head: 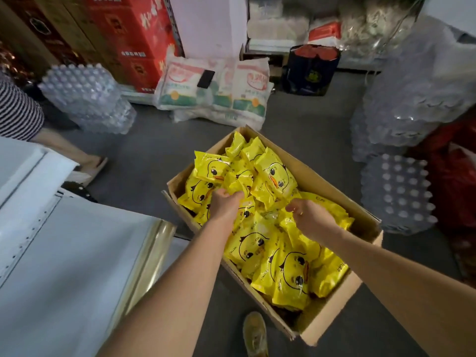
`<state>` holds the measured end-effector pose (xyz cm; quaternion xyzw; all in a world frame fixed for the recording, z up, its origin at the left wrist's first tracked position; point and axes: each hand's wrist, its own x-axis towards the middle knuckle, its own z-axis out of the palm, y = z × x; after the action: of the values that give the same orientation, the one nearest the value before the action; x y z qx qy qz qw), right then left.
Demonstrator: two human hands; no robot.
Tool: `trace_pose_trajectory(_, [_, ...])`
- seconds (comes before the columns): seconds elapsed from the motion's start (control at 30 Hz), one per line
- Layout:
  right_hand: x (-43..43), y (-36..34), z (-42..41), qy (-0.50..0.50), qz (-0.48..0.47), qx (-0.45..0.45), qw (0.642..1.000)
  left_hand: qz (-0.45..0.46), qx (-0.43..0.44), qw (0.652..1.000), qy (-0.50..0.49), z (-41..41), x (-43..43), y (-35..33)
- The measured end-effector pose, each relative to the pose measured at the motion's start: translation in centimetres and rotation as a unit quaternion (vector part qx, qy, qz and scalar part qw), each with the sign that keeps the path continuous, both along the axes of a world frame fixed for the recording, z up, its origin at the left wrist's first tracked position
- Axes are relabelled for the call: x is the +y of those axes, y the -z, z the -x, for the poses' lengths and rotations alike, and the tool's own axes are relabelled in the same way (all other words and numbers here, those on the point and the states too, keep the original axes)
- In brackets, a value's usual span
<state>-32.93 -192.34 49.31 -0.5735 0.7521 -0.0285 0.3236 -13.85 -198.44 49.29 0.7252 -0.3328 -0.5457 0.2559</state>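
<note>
Back left: red cartons (134,34), stacked.
Back middle: printed sacks (247,99) with a dark phone (206,78) lying on them; a dark bag (309,70) just beside.
Floor sides: clear trays (85,99) stacked left, taller tray stacks (412,99) right.
Left: white cabinet (64,253); striped sleeve (18,112) behind it.
Right edge: red bag (456,176).

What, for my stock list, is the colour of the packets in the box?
Yellow packets, cartoon duck print; head view.

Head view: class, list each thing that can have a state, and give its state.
Box: open, nearly full.
Packets: sealed, piled loosely in the box.
Left hand: fingers curled, gripping packets.
Right hand: fingers curled over packets; grip unclear.
Phone: screen dark, lying on sacks.
</note>
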Motion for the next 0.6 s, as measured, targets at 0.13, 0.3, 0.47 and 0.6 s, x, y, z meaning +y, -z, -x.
trace_pose_trajectory(0.13, [-2.3,2.5,0.3,-0.273,-0.010,0.182,0.945,0.004,-0.037,0.998,-0.042,1.5,-4.1,4.1])
trace_pose_trajectory(0.3, [-4.1,4.8,0.7,-0.413,-0.026,0.229,0.881,-0.021,-0.133,0.991,0.003,2.1,-6.2,7.0])
trace_pose_trajectory(0.47, [-5.3,4.0,1.9,-0.375,0.006,0.181,0.909,0.069,-0.160,0.984,0.025,0.3,-5.8,5.7])
trace_pose_trajectory(0.6, [-5.7,1.3,2.7,-0.215,0.060,0.024,0.975,0.127,-0.080,0.989,0.006,-1.5,-3.8,1.8])
